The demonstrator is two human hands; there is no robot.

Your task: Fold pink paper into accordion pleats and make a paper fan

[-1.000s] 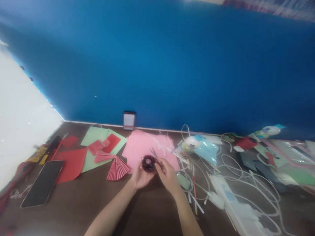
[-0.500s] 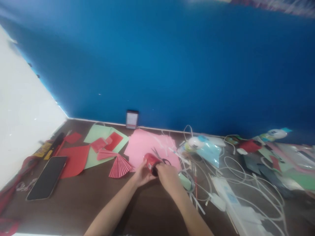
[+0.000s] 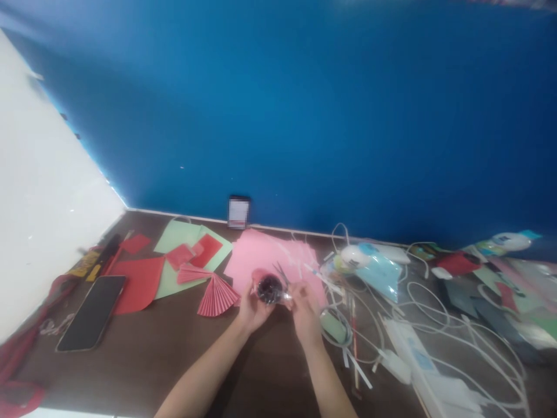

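My left hand (image 3: 255, 309) is closed round the left side of a red, round container (image 3: 260, 274). Its dark, glossy open end (image 3: 269, 289) faces me, and what lies inside is too blurred to name. At its right rim my right hand (image 3: 305, 310) pinches a small clear, shiny piece (image 3: 286, 296). Whether that piece is joined to the container I cannot tell. Both hands are over the front part of the pink paper sheets (image 3: 252, 249). Scissors (image 3: 281, 271) show just behind the container, their handles hidden by my right hand.
To the left are a pleated pink paper fan (image 3: 216, 296), red paper (image 3: 141, 284), green paper (image 3: 172, 235) and a phone (image 3: 92, 313). Tangled white cables (image 3: 448, 313), a power strip (image 3: 413, 354) and a blue-and-white plastic packet (image 3: 378, 270) crowd the right. A blue wall (image 3: 270, 116) closes the back.
The red container has turned so its dark end faces me. My right hand has drawn off that end to the right, with a clear shiny piece now in its fingers. The view has shifted slightly.
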